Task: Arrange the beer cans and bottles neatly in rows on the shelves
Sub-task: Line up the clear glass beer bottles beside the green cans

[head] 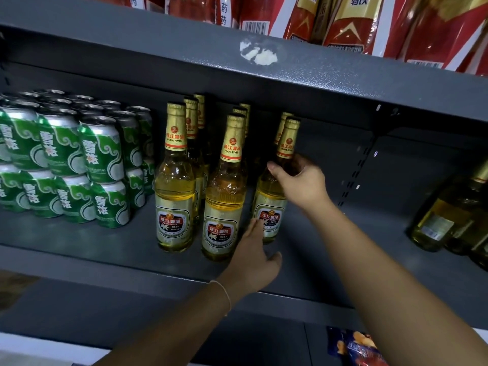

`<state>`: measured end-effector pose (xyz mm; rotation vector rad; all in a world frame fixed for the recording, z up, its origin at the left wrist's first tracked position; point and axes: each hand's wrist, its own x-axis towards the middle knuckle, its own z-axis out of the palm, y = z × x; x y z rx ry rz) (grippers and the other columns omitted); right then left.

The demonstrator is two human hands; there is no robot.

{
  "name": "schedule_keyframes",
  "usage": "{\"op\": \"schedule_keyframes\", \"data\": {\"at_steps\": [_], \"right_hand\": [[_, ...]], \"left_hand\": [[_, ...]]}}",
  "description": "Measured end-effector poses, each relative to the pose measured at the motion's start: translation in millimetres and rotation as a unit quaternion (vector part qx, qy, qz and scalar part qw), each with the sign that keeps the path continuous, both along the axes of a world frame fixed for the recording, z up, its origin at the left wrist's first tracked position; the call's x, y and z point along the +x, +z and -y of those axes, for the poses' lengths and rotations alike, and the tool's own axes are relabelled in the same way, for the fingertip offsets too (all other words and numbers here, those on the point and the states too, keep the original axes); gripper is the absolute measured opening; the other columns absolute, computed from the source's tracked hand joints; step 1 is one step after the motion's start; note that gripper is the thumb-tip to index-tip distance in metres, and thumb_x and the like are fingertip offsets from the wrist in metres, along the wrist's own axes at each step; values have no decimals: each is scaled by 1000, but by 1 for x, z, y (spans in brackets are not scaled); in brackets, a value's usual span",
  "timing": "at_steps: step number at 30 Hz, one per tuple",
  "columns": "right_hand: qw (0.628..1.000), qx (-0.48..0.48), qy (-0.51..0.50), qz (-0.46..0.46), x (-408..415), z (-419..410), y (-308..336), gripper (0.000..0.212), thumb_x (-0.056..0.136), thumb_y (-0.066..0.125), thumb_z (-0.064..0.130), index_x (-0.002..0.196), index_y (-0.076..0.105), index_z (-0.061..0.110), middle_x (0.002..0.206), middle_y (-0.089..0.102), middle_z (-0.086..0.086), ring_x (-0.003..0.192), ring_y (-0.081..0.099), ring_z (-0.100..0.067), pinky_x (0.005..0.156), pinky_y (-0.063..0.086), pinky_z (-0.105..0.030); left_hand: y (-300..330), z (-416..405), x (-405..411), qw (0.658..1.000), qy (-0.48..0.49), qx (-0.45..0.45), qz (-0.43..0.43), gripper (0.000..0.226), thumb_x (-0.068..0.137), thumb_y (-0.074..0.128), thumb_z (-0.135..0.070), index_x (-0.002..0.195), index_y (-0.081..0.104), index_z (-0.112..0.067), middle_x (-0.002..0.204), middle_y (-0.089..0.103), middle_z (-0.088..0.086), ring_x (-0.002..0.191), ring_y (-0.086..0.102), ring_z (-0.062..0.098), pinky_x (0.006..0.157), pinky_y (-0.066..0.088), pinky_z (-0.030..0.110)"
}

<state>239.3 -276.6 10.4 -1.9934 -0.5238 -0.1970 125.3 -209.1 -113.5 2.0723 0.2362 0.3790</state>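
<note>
Three rows of clear Pearl River beer bottles with gold foil necks stand on the grey shelf (92, 249). My right hand (299, 180) grips the shoulder of the front bottle of the right row (272, 207). My left hand (253, 254) is open, its fingertips touching that bottle's lower label beside the middle front bottle (224, 207). The left front bottle (175, 191) stands apart. Green beer cans (68, 165) are stacked two high in rows at the left.
The shelf above (317, 75) hangs low over the bottle caps and carries red packages (351, 19). Greenish bottles (454, 217) stand at the far right, past bare shelf floor. A blue snack bag (353, 347) lies on the level below.
</note>
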Motion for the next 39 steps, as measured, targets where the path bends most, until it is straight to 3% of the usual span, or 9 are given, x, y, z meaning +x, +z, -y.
{"op": "schedule_keyframes", "data": {"at_steps": [4, 10, 15, 20, 23, 28, 30, 34, 39], "right_hand": [[1000, 5, 5, -11, 1, 1, -1, 59, 78, 77, 54, 126, 64, 22, 114, 72, 4, 105, 67, -15, 95, 55, -37], [1000, 15, 15, -9, -1, 0, -4, 65, 80, 75, 53, 133, 60, 19, 122, 69, 1, 112, 65, -17, 98, 54, -39], [998, 42, 30, -24, -5, 1, -9, 63, 73, 74, 62, 121, 67, 23, 111, 73, 6, 104, 68, -14, 96, 56, -42], [999, 38, 37, -3, -6, 5, -13, 72, 66, 67, 73, 118, 69, 24, 109, 73, 9, 105, 68, -12, 96, 56, -41], [998, 45, 34, -7, -7, 12, -16, 72, 70, 68, 70, 122, 68, 20, 113, 73, 6, 106, 68, -12, 97, 55, -40], [995, 95, 8, -15, -9, 34, -15, 62, 81, 70, 57, 122, 67, 11, 114, 73, -1, 105, 68, -8, 96, 54, -27], [995, 98, -11, -7, -11, 49, -12, 47, 90, 68, 44, 121, 68, 9, 114, 73, -1, 104, 67, -6, 94, 52, -21], [995, 88, -54, 15, -11, 86, -8, 35, 95, 64, 36, 117, 68, 9, 108, 71, 3, 97, 64, -1, 85, 47, -11], [990, 84, -107, 37, 1, 139, -5, 22, 96, 64, 33, 104, 70, 14, 91, 69, 9, 82, 61, 3, 81, 48, -19]], "left_hand": [[1, 1, 0, 1000, -1, -5, -1, 90, 83, 65, -32, 154, 10, -23, 161, 6, -10, 146, 21, 15, 115, 33, 38], [3, 2, -2, 1000, 4, 8, 2, 88, 85, 64, -30, 154, 11, -20, 161, 7, -7, 147, 12, 11, 118, 28, 36], [9, 4, -10, 1000, 3, 17, -5, 85, 87, 63, -29, 154, 11, -18, 161, 10, -3, 148, 11, 12, 119, 25, 35], [18, 7, -16, 999, -9, 25, -28, 79, 86, 60, -33, 152, 19, -19, 145, 42, 8, 131, 44, 24, 110, 39, 38], [26, 11, -19, 999, -35, 20, -19, 69, 88, 59, -28, 149, 26, -19, 142, 46, 7, 131, 44, 19, 109, 39, 35], [41, 16, -12, 998, -49, -21, 30, 61, 92, 55, -16, 148, 29, -18, 146, 45, 3, 134, 43, 16, 109, 38, 29], [49, 21, -6, 998, -48, -29, 42, 59, 93, 54, -12, 148, 31, -16, 147, 43, 2, 134, 43, 13, 106, 35, 22], [66, 41, 9, 995, -65, -45, 61, 55, 95, 52, -12, 146, 33, -15, 144, 47, 3, 126, 50, 14, 103, 38, 22], [87, 74, 36, 992, -69, -39, 100, 45, 97, 50, -20, 142, 41, -17, 137, 54, 2, 117, 55, 11, 91, 38, 17]]}}
